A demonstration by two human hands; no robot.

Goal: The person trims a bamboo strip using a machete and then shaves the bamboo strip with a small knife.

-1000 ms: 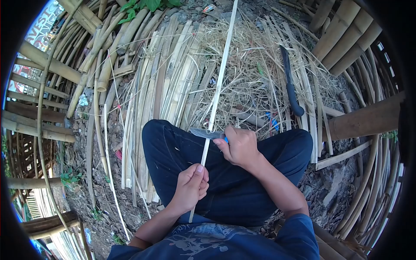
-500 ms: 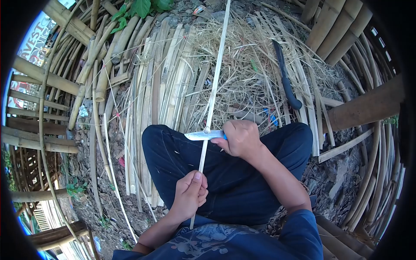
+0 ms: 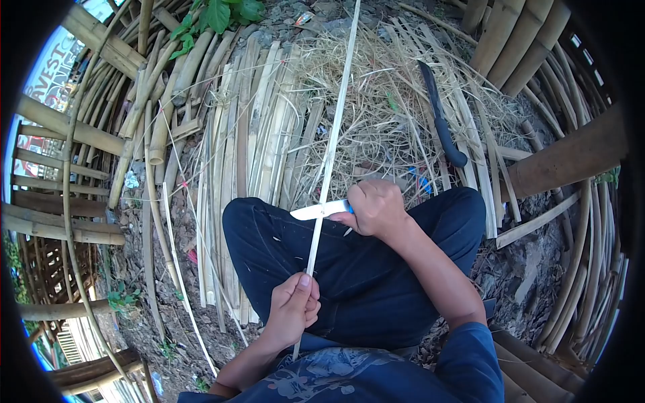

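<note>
A long, thin bamboo strip runs from the top of the view down between my bent knees to my waist. My left hand is closed around its lower part, thumb on top. My right hand grips a knife by its handle, of which a bit of blue shows. The blade points left and lies across the strip at about knee height, touching it. Most of the handle is hidden inside my fingers.
Split bamboo slats lie on the ground ahead, beside a heap of pale shavings. A dark machete-like blade with a black handle rests on the right of the heap. Bamboo poles and a bamboo fence stand at the sides.
The view has shifted slightly. Both hands keep their grip, and the knife stays at about the same place on the strip, its blade turned a little.
</note>
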